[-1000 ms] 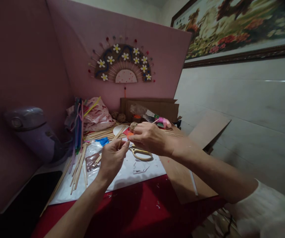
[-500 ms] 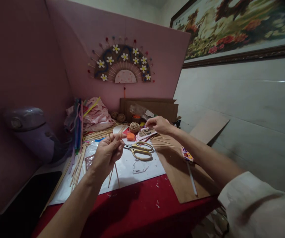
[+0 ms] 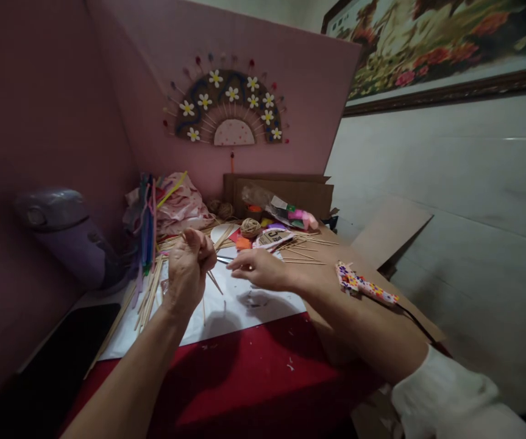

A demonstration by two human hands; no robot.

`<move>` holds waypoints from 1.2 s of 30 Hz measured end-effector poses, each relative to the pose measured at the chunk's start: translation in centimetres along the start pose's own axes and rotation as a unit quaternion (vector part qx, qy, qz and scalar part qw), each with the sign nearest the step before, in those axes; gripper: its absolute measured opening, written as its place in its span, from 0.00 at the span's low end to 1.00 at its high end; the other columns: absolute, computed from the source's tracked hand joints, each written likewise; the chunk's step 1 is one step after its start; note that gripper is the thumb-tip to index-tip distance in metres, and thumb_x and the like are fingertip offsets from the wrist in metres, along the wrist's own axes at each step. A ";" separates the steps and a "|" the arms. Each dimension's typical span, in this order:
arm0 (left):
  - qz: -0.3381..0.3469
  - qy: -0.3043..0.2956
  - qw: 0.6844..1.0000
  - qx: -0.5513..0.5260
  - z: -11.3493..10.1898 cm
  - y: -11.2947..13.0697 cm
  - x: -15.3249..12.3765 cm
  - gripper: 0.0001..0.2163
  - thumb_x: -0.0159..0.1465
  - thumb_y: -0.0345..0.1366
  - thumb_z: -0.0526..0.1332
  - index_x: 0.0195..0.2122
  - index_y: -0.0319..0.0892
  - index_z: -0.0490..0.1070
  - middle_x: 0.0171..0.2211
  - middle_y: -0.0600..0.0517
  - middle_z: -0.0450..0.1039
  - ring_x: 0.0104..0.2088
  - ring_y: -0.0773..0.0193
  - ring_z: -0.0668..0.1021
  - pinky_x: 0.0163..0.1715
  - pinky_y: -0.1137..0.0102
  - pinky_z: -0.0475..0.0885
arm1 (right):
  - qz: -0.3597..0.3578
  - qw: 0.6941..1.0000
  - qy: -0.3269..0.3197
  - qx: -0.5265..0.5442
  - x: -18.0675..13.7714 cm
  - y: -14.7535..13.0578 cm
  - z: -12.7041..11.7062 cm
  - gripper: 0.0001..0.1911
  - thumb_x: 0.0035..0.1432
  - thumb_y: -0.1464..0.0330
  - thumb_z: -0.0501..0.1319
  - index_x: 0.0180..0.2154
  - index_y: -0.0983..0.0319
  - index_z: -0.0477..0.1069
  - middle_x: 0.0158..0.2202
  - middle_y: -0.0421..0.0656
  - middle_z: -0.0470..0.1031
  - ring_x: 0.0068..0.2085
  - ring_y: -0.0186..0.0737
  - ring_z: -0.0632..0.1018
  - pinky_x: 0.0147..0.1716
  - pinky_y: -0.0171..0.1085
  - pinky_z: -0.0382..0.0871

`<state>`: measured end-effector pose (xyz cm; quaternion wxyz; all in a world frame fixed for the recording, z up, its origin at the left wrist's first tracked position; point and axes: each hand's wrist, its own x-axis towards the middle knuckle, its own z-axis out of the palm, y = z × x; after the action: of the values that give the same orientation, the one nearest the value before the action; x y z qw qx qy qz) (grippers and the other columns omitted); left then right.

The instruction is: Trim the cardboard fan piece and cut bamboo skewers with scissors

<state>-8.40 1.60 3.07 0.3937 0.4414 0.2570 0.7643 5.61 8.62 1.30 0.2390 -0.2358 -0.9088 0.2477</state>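
My left hand point(image 3: 188, 266) is raised over the white paper sheet point(image 3: 244, 308), fingers closed on a few thin wooden sticks point(image 3: 213, 281) that hang down from it. My right hand point(image 3: 263, 270) is low over the paper just right of the left hand, curled over the scissors. Only a dark blade tip point(image 3: 222, 260) pokes out towards the left hand; the handles are hidden. A ball of twine point(image 3: 250, 227) and a printed card point(image 3: 274, 237) lie just behind my hands.
Loose sticks point(image 3: 149, 292) and coloured pipe cleaners point(image 3: 148, 216) lie at the left beside a purple appliance point(image 3: 68, 235). A floral-patterned tool point(image 3: 366, 285) with a cord rests on cardboard point(image 3: 409, 317) at the right. A dark flat device point(image 3: 47, 366) sits front left on the red cloth point(image 3: 253, 378).
My right hand came back from the far clutter and dropped onto the scissors. My left hand rose a little with the sticks. The floral tool now lies flat on the cardboard.
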 end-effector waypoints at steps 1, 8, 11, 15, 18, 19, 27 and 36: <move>-0.005 -0.006 1.000 0.003 -0.1 -0.1 0.0 0.18 0.58 0.49 0.59 0.21 0.40 0.58 0.17 0.60 0.47 0.16 0.75 0.53 0.14 0.77 0.47 | -0.010 1.000 0.003 0.026 0.1 -0.6 1.0 0.10 0.53 0.73 0.61 0.38 0.65 0.75 0.33 0.43 0.77 0.31 0.32 0.74 0.30 0.29 0.63; -0.029 -0.021 0.996 0.085 -1.0 -2.0 -0.2 0.16 0.58 0.49 0.58 0.25 0.41 0.63 0.20 0.58 0.58 0.20 0.72 0.62 0.21 0.76 0.60 | 0.043 0.977 0.069 0.199 0.5 0.3 4.9 0.04 0.50 0.75 0.60 0.25 0.66 0.72 0.18 0.35 0.67 0.19 0.27 0.68 0.21 0.26 0.60; -0.006 -0.011 0.966 0.258 -2.0 -3.0 0.0 0.11 0.55 0.43 0.62 0.29 0.40 0.68 0.25 0.55 0.67 0.26 0.70 0.68 0.28 0.75 0.64 | 0.036 0.976 0.117 0.182 0.3 1.3 5.3 0.05 0.51 0.75 0.58 0.25 0.65 0.71 0.18 0.35 0.67 0.19 0.27 0.68 0.21 0.26 0.61; -0.016 -0.032 0.890 0.454 -2.8 -3.7 0.0 0.07 0.54 0.38 0.60 0.25 0.39 0.71 0.22 0.53 0.70 0.25 0.67 0.70 0.25 0.74 0.63 | 0.036 0.975 0.168 0.143 0.0 1.7 5.7 0.10 0.53 0.72 0.57 0.21 0.64 0.69 0.17 0.36 0.67 0.20 0.28 0.68 0.22 0.27 0.60; -0.032 -0.030 0.870 0.492 -2.8 -3.2 0.1 0.12 0.57 0.41 0.56 0.22 0.39 0.70 0.19 0.53 0.69 0.21 0.66 0.71 0.23 0.73 0.62 | 0.053 0.968 0.202 0.135 -0.3 1.5 6.0 0.13 0.55 0.68 0.57 0.20 0.64 0.69 0.16 0.37 0.67 0.20 0.29 0.68 0.21 0.28 0.59; -0.035 -0.017 0.866 0.499 -2.9 -2.8 0.2 0.14 0.58 0.42 0.55 0.22 0.40 0.69 0.18 0.52 0.69 0.20 0.66 0.70 0.22 0.73 0.62 | 0.068 0.964 0.213 0.146 -0.4 1.4 6.0 0.13 0.56 0.67 0.56 0.21 0.64 0.69 0.16 0.37 0.67 0.19 0.29 0.68 0.20 0.28 0.59; -0.151 0.089 0.537 0.825 -7.8 2.1 2.3 0.10 0.51 0.42 0.61 0.26 0.40 0.75 0.30 0.37 0.76 0.32 0.48 0.77 0.23 0.67 0.63 | 0.092 0.945 0.282 0.134 -0.7 1.4 5.9 0.14 0.55 0.65 0.57 0.20 0.63 0.68 0.17 0.38 0.69 0.19 0.31 0.69 0.21 0.30 0.61; -0.202 -0.018 0.523 0.828 -6.4 1.6 1.9 0.08 0.52 0.39 0.59 0.27 0.42 0.75 0.33 0.37 0.77 0.36 0.47 0.77 0.29 0.65 0.66 | 0.095 0.939 0.302 0.135 -0.7 1.4 6.0 0.13 0.55 0.65 0.57 0.21 0.63 0.69 0.17 0.38 0.70 0.18 0.30 0.68 0.21 0.30 0.59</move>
<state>-15.24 1.97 2.11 -0.0008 0.5189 0.8491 0.0992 3.30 7.22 -4.28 0.5073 -0.3501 -0.7254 0.3064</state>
